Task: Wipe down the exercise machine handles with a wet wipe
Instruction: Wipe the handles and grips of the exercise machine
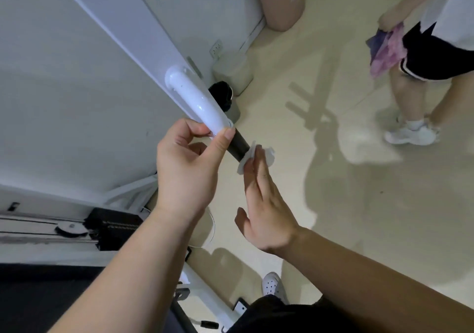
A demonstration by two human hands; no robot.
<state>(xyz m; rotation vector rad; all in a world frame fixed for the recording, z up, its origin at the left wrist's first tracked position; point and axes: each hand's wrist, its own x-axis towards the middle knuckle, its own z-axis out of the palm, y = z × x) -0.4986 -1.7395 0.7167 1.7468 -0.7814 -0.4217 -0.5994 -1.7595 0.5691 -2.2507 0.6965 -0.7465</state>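
A glossy white handle arm [197, 101] sticks out from the machine's white upright [123, 32] and ends in a black grip [238, 146]. My left hand [187, 168] pinches the white arm where it meets the black grip, thumb on top. My right hand [264, 199] is flat with fingers stretched out, pressing a small white wet wipe [259, 157] against the end of the black grip. The end of the grip is hidden by the wipe.
Another person's legs and white shoes [410, 132] stand at the right, a purple cloth [387, 47] in their hand. A small bin [232, 73] stands by the wall. The machine's base rail and pulley [69, 230] lie at lower left. My own shoe [273, 284] is below.
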